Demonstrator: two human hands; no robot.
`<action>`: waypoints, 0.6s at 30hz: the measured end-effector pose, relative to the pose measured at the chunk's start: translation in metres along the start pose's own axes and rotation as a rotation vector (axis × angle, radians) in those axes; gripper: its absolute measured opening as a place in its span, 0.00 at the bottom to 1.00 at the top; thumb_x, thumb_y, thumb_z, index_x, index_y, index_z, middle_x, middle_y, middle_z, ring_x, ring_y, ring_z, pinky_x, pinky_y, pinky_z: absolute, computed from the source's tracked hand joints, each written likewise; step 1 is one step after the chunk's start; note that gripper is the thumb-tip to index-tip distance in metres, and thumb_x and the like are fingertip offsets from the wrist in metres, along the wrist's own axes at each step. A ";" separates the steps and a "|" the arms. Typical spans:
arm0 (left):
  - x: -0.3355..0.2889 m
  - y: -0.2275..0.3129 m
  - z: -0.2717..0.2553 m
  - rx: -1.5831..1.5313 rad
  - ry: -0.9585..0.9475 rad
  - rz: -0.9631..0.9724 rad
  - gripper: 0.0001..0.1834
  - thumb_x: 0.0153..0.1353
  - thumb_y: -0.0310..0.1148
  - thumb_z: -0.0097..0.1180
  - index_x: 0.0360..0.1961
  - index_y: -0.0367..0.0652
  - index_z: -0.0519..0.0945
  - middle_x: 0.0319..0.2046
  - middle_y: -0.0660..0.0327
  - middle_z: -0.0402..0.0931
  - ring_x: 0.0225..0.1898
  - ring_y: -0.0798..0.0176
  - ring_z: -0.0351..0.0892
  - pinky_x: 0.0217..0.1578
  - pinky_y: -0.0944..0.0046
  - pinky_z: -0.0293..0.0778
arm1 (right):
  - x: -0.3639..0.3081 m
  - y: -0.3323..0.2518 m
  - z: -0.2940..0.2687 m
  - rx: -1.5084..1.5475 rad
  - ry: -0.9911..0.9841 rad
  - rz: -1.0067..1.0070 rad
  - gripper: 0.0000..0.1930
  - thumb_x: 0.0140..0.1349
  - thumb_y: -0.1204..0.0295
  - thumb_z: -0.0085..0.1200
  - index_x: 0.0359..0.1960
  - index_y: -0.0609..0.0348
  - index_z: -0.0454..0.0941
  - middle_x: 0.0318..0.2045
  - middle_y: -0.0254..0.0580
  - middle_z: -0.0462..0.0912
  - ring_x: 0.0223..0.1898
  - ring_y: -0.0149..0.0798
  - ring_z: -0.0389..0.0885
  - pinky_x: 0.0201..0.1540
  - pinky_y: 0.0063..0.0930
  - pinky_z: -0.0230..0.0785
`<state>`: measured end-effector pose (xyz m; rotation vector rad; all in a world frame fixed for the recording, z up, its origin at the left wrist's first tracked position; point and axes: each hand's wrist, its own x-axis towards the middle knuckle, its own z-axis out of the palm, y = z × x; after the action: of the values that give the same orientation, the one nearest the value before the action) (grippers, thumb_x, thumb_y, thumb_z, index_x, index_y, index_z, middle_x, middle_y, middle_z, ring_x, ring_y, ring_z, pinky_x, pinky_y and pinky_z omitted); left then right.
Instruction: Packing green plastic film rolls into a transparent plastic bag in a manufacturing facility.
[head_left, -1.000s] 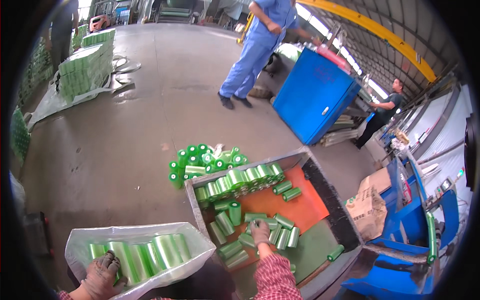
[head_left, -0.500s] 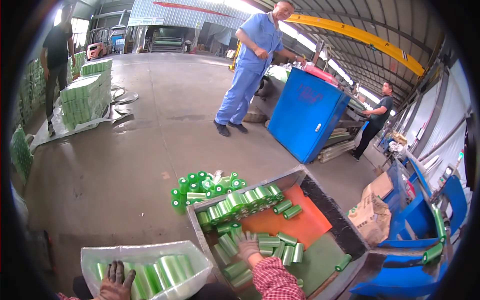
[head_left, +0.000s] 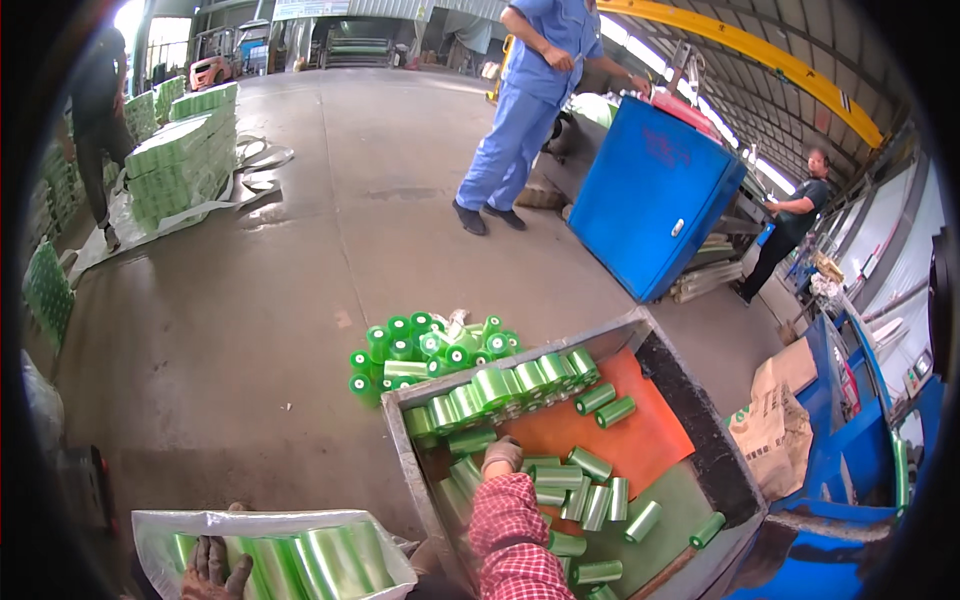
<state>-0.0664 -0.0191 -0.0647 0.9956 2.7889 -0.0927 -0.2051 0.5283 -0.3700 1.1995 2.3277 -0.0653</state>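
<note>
My left hand (head_left: pixel 212 572), in a dark brown glove, lies with fingers apart on green film rolls (head_left: pixel 290 558) inside a clear plastic bag (head_left: pixel 265 520) at the lower left. My right hand (head_left: pixel 502 456), in a grey glove, reaches into a worn metal bin (head_left: pixel 410 470). It is curled beside a green roll (head_left: pixel 470 441) lying on its side; its fingertips and anything in them are hidden. Around that hand lie several loose rolls (head_left: pixel 596 508). A row of rolls (head_left: pixel 490 388) is lined up along the bin's far left wall.
Green rolls (head_left: pixel 400 347) stand on the floor beyond the bin. At its right are a brown paper sack (head_left: pixel 770 440) and blue machinery (head_left: pixel 830 400). A person in blue (head_left: pixel 520 110) stands by a blue cabinet (head_left: pixel 655 200); others stand at left and right. Wrapped stacks (head_left: pixel 180 165) sit at far left.
My right hand has gone from spread over the rolls to curled, farther into the bin. Loose rolls lie differently around it. My left hand stays at the bag. The whole view has shifted.
</note>
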 end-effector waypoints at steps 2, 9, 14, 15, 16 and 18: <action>-0.006 0.001 0.003 -0.017 -0.008 -0.035 0.34 0.52 0.28 0.44 0.63 0.49 0.55 0.62 0.38 0.47 0.63 0.36 0.46 0.60 0.46 0.52 | -0.032 -0.001 -0.032 -0.077 -0.034 -0.083 0.17 0.62 0.66 0.42 0.53 0.52 0.71 0.59 0.43 0.63 0.59 0.47 0.63 0.48 0.44 0.67; -0.005 0.001 0.007 -0.050 0.022 -0.011 0.35 0.51 0.30 0.45 0.64 0.50 0.54 0.62 0.38 0.45 0.64 0.36 0.44 0.61 0.46 0.49 | -0.046 0.049 0.008 -0.285 0.171 -0.246 0.20 0.56 0.63 0.50 0.51 0.49 0.71 0.53 0.42 0.71 0.51 0.44 0.72 0.44 0.39 0.70; -0.004 0.005 0.000 -0.059 0.069 0.016 0.35 0.50 0.29 0.46 0.63 0.48 0.56 0.61 0.37 0.47 0.63 0.35 0.45 0.61 0.46 0.48 | -0.101 0.094 0.008 0.076 -0.112 -0.065 0.33 0.42 0.53 0.62 0.50 0.57 0.72 0.49 0.44 0.74 0.48 0.44 0.74 0.45 0.36 0.70; -0.004 0.006 -0.003 -0.065 0.078 0.012 0.35 0.50 0.29 0.46 0.63 0.48 0.56 0.61 0.37 0.47 0.63 0.35 0.45 0.61 0.46 0.48 | -0.119 0.109 -0.008 0.241 -0.268 -0.077 0.38 0.37 0.50 0.65 0.50 0.60 0.71 0.48 0.45 0.74 0.46 0.43 0.75 0.45 0.34 0.69; -0.007 0.007 -0.003 -0.077 0.097 0.025 0.35 0.50 0.29 0.46 0.63 0.48 0.56 0.61 0.37 0.47 0.63 0.35 0.44 0.61 0.46 0.48 | -0.128 0.135 0.001 0.591 -0.363 -0.017 0.38 0.40 0.51 0.63 0.51 0.62 0.70 0.48 0.46 0.74 0.45 0.42 0.75 0.47 0.34 0.68; -0.017 0.012 -0.012 -0.066 0.147 0.038 0.30 0.53 0.30 0.46 0.60 0.44 0.59 0.58 0.36 0.52 0.62 0.37 0.48 0.61 0.46 0.50 | -0.162 0.160 0.014 0.920 -0.455 0.031 0.37 0.44 0.51 0.62 0.52 0.63 0.68 0.47 0.46 0.74 0.44 0.40 0.75 0.48 0.34 0.67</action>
<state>-0.0477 -0.0190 -0.0498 1.0801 2.8812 0.0802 0.0015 0.5005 -0.2765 1.4024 1.8687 -1.3602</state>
